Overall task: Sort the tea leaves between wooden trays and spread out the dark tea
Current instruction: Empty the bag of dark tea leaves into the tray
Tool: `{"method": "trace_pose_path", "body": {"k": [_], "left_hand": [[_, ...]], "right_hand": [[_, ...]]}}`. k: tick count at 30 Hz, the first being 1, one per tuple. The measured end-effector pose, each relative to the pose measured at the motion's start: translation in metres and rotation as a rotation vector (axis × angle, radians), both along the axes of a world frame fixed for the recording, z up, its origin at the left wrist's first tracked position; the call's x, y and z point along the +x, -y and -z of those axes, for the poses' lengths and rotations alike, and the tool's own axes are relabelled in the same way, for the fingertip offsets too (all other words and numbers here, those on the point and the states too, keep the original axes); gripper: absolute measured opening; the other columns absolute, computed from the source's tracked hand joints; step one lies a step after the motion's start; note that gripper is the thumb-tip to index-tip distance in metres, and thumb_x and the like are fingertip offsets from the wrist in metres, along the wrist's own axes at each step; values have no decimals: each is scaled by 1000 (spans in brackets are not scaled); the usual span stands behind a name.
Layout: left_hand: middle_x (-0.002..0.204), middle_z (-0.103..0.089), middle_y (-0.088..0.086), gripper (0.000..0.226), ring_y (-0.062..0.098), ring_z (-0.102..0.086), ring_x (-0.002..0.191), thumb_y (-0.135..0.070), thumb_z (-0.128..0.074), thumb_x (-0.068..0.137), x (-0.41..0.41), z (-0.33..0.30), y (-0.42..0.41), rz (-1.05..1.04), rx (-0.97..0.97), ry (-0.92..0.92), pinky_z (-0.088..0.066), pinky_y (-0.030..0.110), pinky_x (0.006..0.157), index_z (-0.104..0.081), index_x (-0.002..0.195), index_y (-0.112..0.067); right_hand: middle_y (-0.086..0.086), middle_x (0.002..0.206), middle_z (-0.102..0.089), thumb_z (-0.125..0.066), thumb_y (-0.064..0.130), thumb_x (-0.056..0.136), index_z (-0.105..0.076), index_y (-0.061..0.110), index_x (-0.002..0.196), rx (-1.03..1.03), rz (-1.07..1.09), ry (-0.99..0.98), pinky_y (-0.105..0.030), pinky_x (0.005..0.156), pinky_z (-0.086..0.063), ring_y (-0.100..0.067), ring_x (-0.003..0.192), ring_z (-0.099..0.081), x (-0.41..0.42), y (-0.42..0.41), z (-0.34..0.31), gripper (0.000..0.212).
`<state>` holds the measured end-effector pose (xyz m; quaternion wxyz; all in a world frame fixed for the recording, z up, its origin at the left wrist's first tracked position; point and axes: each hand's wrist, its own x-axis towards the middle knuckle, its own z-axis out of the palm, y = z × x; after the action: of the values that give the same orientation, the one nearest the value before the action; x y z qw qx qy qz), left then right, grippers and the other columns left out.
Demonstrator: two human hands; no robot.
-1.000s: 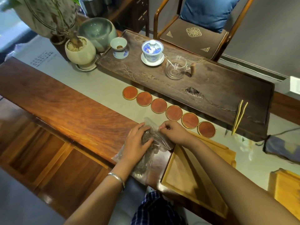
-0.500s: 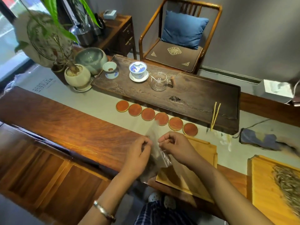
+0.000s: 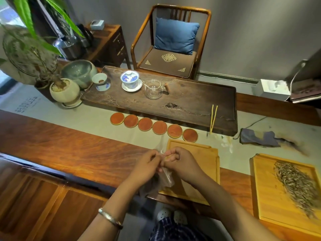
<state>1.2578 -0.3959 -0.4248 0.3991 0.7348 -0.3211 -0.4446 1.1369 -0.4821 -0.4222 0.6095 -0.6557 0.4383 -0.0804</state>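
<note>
Both my hands hold a clear plastic bag (image 3: 165,178) by its top edge above the near side of the table. My left hand (image 3: 145,166) pinches one side of the mouth and my right hand (image 3: 182,164) pinches the other. The bag hangs down with dark tea at its bottom, partly hidden behind my left hand. Under my right hand lies a bare light wooden tray (image 3: 205,159). A second light wooden tray (image 3: 265,193) at the right carries a spread of pale, silvery tea leaves (image 3: 295,183).
A row of several round red coasters (image 3: 152,125) lies beyond the bare tray. Behind them a dark tea board (image 3: 191,101) carries a lidded blue-white cup (image 3: 130,79), a glass pitcher (image 3: 153,88) and bamboo tongs (image 3: 213,117). A potted plant (image 3: 64,91) stands left, a grey cloth (image 3: 257,139) right.
The bag has been lifted off the table and now hangs from both hands by its mouth. The view has tilted up and right, bringing the tray of pale tea into sight.
</note>
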Motion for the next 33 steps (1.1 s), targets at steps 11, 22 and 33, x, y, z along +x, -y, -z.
{"method": "trace_pose_path", "body": {"k": [11,22,33], "left_hand": [[73,-59,2,23,12,-57,66,-8,-39,101,7,-4,-11,-10,-90,-134,-49,23,66,-58,87,-5],[67,-53,3,22,10,-50,61,-8,-50,93,6,-4,-14,-4,-113,22,-43,24,61,-57,74,-1],[59,-58,-2,31,1,-46,49,-14,-49,89,49,-10,-28,-162,-78,289,-39,28,55,-56,59,-17]], "right_hand": [[-3,82,-71,-56,26,92,-66,13,87,230,-53,102,-27,72,-51,-13,75,-66,4,-7,8,17],[-9,72,-56,-39,15,95,-56,10,71,-115,-147,91,-27,60,-43,-16,64,-51,12,-20,6,30],[-2,56,-57,-41,18,92,-56,4,63,-315,128,-59,-29,55,-49,-2,51,-58,-19,13,8,35]]}}
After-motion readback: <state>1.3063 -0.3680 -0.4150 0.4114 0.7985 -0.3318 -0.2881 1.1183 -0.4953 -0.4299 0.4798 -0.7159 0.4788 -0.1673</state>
